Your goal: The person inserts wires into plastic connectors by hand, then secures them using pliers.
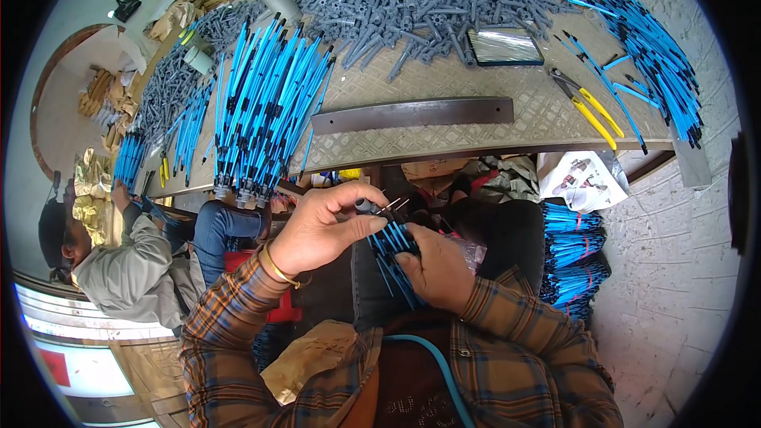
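Note:
Over my lap, my right hand (pixel 442 271) is closed round a bundle of thin blue rods (pixel 388 252) with black bands. Thin metallic tips (pixel 396 205) stick up from the bundle's top end. My left hand (pixel 315 228) pinches a small grey plastic tube (pixel 365 206) between thumb and fingers. The tube sits right beside the metallic tips; whether they touch, I cannot tell. The lower part of the bundle is partly hidden by my right hand.
A large heap of grey plastic tubes (pixel 396 0) covers the table's far side. Blue rods (pixel 265 103) lie left, more (pixel 654 55) right. A dark metal bar (pixel 412 113) lies near the front edge, yellow-handled pliers (pixel 588 107) farther right. A co-worker (pixel 135 250) sits left.

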Motion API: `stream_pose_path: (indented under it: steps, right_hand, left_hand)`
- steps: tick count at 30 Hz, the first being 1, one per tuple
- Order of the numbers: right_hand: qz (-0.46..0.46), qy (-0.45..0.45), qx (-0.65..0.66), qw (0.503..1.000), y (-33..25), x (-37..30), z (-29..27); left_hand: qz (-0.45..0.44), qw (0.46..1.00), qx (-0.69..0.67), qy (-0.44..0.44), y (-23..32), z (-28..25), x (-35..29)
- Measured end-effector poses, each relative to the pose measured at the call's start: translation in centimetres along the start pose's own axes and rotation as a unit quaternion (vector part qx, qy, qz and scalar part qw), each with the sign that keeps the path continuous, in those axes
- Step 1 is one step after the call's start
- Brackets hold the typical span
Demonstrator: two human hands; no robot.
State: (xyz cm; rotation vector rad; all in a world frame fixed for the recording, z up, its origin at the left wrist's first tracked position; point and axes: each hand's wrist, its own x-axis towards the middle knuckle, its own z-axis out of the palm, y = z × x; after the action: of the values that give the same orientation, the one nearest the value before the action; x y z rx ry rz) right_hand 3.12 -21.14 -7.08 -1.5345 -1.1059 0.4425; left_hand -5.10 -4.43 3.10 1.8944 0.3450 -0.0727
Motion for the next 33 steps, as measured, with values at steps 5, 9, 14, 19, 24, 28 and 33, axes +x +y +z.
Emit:
stream_pose_path:
  steps: [5, 9, 14, 19, 24, 28, 33]
  right_hand:
    - [0.000, -0.163, 0.013, 0.986, 1.4, 1.9, -2.3]
    - [-0.001, -0.269, 0.098, 0.958, 3.3, 3.5, -2.7]
    - [0.041, -0.248, 0.094, 0.963, 2.4, 2.8, -2.6]
    - [0.092, -0.197, 0.008, 0.976, 0.6, 2.2, -2.3]
    - [0.091, -0.167, -0.023, 0.981, 0.5, 1.8, -2.3]
    - [0.086, -0.129, -0.054, 0.986, 0.1, 1.4, -1.8]
    - [0.062, -0.066, -0.095, 0.991, 0.0, 1.0, -0.9]
  left_hand:
    - [0.024, 0.995, -0.078, -0.049, -0.5, -1.2, 0.4]
    - [0.053, 0.991, -0.083, -0.085, -0.7, -1.2, 0.9]
    - [0.064, 0.981, -0.183, -0.025, -2.4, 0.4, 0.8]
    - [0.100, 0.982, -0.149, 0.067, -4.1, 3.1, 0.9]
    - [0.156, 0.977, 0.052, 0.134, -3.0, 3.9, 1.4]
    - [0.140, 0.971, 0.044, 0.189, -3.1, 4.8, 1.7]
    - [0.135, 0.964, 0.036, 0.227, -3.5, 5.3, 1.9]
